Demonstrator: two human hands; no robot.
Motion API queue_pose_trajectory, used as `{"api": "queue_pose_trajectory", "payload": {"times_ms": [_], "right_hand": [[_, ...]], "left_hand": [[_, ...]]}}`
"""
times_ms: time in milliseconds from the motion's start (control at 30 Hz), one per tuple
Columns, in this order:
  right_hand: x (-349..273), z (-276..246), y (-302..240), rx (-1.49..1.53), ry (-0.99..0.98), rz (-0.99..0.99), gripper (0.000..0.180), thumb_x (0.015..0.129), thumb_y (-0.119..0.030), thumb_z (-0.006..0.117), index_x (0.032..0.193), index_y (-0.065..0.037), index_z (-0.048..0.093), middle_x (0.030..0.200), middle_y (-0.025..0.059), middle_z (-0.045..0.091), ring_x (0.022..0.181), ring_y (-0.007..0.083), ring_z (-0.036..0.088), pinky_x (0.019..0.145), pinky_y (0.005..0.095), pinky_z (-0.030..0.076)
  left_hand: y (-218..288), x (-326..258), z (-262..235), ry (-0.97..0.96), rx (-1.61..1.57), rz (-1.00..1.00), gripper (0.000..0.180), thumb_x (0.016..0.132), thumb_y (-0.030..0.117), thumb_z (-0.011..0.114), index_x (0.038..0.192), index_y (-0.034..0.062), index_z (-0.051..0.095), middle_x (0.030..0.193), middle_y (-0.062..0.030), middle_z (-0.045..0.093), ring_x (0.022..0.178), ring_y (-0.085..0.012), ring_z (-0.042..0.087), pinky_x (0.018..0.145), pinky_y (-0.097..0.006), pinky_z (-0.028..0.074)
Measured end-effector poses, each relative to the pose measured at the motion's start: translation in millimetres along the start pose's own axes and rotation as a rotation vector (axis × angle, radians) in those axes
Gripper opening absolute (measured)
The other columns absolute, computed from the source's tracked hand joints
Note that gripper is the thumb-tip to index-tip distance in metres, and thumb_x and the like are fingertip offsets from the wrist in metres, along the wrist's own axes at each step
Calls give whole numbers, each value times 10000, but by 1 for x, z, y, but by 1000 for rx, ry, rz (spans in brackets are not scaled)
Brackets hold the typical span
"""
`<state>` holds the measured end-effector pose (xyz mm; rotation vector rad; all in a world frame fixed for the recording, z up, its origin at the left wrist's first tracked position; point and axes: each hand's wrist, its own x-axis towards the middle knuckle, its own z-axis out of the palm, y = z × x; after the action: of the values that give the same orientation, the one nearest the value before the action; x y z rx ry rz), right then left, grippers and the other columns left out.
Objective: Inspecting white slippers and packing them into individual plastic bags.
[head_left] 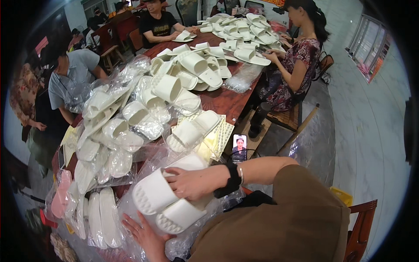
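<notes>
My right hand (pixel 195 181), with a black band and a bangle at the wrist, grips a pair of white slippers at the foot opening, its fingertips by the strap of one white slipper (pixel 152 192). The other white slipper (pixel 181 215) lies beside it, nearer to me. Both toes point left, over a clear plastic bag (pixel 126 203). My left hand (pixel 146 236) lies on the bag near the toes, fingers spread, a ring on one. Just beyond my right hand, another white slipper (pixel 192 131) rests on yellow sticker sheets (pixel 220 139). My right thumb is hidden.
Bagged white slippers (pixel 115 131) pile up at left; loose ones (pixel 192 65) heap farther along the red-brown table (pixel 220 102). A pink slipper (pixel 62 194) lies at the left edge. A lit phone (pixel 239 147) stands right. Several people sit or stand around the table.
</notes>
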<state>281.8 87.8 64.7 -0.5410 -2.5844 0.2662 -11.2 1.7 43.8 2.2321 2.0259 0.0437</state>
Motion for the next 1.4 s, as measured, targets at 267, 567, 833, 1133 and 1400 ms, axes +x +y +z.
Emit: {"api": "queue_pose_trajectory", "payload": {"times_ms": [267,567,833,1133,1400], "right_hand": [[5,76,15,-32,-176,-5,456,749,-221,657,1173,-52,674,1370,107,554,1368,315,392,1158,608,214],[20,84,13,-108,-142,-56,327,786,-264,583,1048,-123,720,1285,51,606,1294,291,453,1071,596,290],[14,20,18,73,-257,73,702,729,-294,811,1338,-70,543,1401,154,498,1400,348,393,1117,535,326],[-47,-42,32,-97,55,481,452,807,-105,764,1237,-49,637,1283,141,591,1222,332,541,1017,402,458],[-52,-44,-5,215,-88,653,167,853,-84,720,990,-45,634,914,105,615,855,292,624,764,382,512]], "left_hand": [[-1,-1,-20,-98,-55,-57,1595,280,423,968,1596,64,141,1598,-366,129,1503,-497,106,1203,-577,188],[10,-10,-45,146,-395,266,1328,492,472,909,1579,87,252,1638,-280,126,1519,-461,108,1205,-573,166],[4,18,28,59,-260,225,1406,467,696,815,1590,92,222,1655,-238,120,1515,-471,110,1174,-660,102],[5,15,28,59,-289,188,1415,428,659,854,1591,135,241,1666,-197,120,1526,-438,107,1165,-669,145],[7,19,29,38,-273,201,1453,449,742,787,1584,49,201,1661,-222,113,1528,-444,74,1194,-631,37]]}}
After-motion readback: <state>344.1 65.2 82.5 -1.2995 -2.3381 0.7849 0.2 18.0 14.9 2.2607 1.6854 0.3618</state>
